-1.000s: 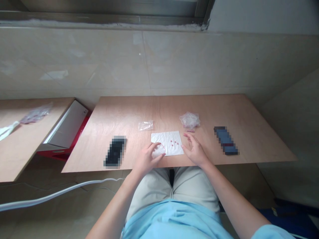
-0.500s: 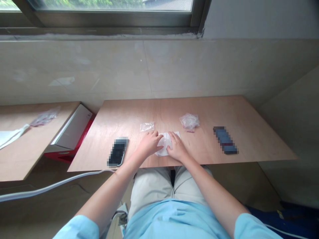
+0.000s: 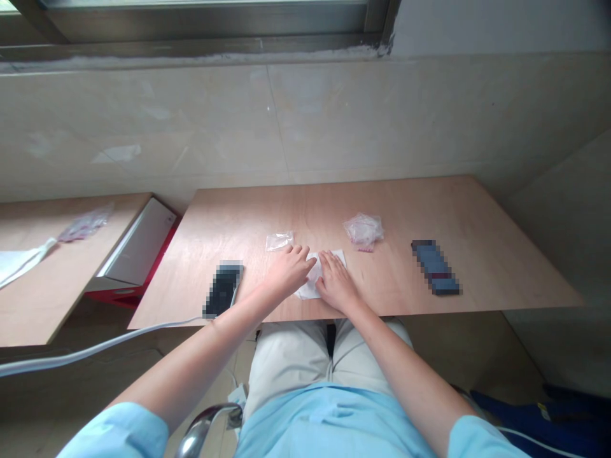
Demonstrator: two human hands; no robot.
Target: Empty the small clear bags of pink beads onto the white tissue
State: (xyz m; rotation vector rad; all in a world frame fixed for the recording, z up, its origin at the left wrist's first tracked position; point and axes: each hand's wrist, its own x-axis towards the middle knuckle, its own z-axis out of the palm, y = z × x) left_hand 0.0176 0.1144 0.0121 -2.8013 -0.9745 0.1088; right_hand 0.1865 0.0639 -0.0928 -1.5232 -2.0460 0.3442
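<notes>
A small white sheet (image 3: 311,289), perhaps paper, lies on the wooden table near its front edge. My right hand (image 3: 338,285) rests flat on the sheet's right part, fingers stretched out and holding nothing. Over the sheet's left side is my left hand (image 3: 292,270), palm down with its fingers apart; what lies beneath its palm is hidden. Just beyond the left fingertips sits a flat clear plastic bag (image 3: 279,241). Farther back and to the right is a heap of clear zip bags (image 3: 364,230) with reddish edges.
A phone (image 3: 222,289) with a white cable (image 3: 119,336) lies to the left, and a dark blurred-out device (image 3: 436,267) to the right. The wooden table (image 3: 506,273) backs onto a tiled wall. Another table (image 3: 28,305) stands at left, beside a white-and-red box (image 3: 136,254).
My left hand has shifted slightly to the right over the sheet, and its thumb has gone from sight. The right hand's fingers have flattened and drawn closer together. The view has tilted down slightly.
</notes>
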